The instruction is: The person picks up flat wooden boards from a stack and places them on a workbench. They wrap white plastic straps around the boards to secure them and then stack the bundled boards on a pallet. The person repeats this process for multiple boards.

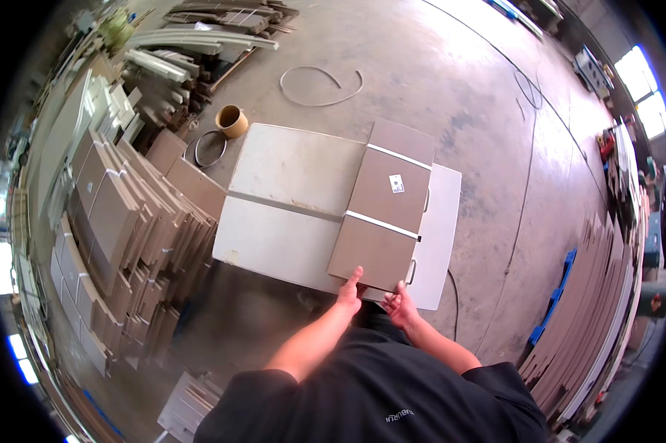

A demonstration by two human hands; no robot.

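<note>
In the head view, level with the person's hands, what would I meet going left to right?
Leaning brown panel stacks → left hand → right hand → black cable on the floor → long brown boards.

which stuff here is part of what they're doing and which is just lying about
Seemingly in use:
- strapped brown panels, at the left hand and right hand
- pale surface underneath

Apparently lying about:
- tan tube
- loose hose loop
- panel stacks at left
</note>
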